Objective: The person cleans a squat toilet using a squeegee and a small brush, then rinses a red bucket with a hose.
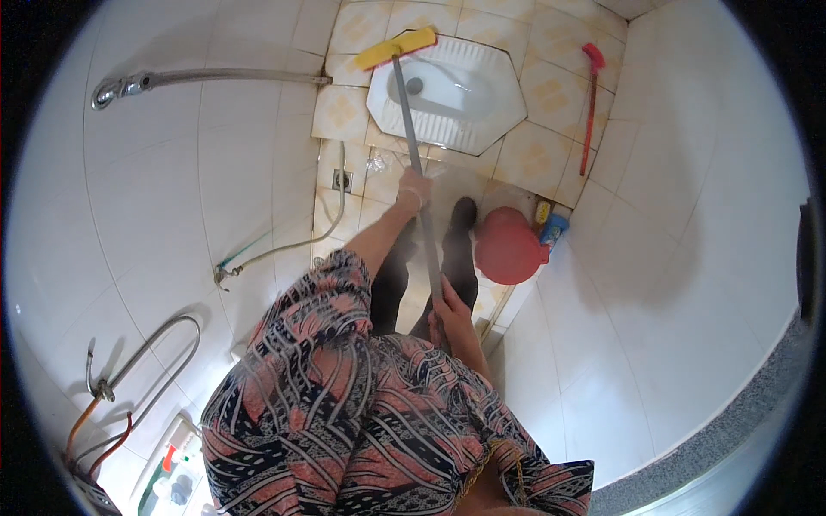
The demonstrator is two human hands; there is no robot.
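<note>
I hold a long grey pole (pixel 415 146) with both hands. My left hand (pixel 413 191), in a thin clear glove, grips it farther down the shaft. My right hand (pixel 448 311) grips the near end by my body. At the pole's far end a yellow brush head (pixel 397 48) rests on the rim of a white squat toilet pan (pixel 482 107) set in the yellow-patterned tiled floor (pixel 533 155). My patterned dress and dark-trousered legs fill the lower middle.
A red bucket (pixel 508 248) stands by the right wall with a blue and yellow bottle (pixel 551 225) behind it. A red-handled brush (pixel 590 103) leans on the right wall. On the left wall hang a metal hose (pixel 215 77), pipes and a tap (pixel 225 273).
</note>
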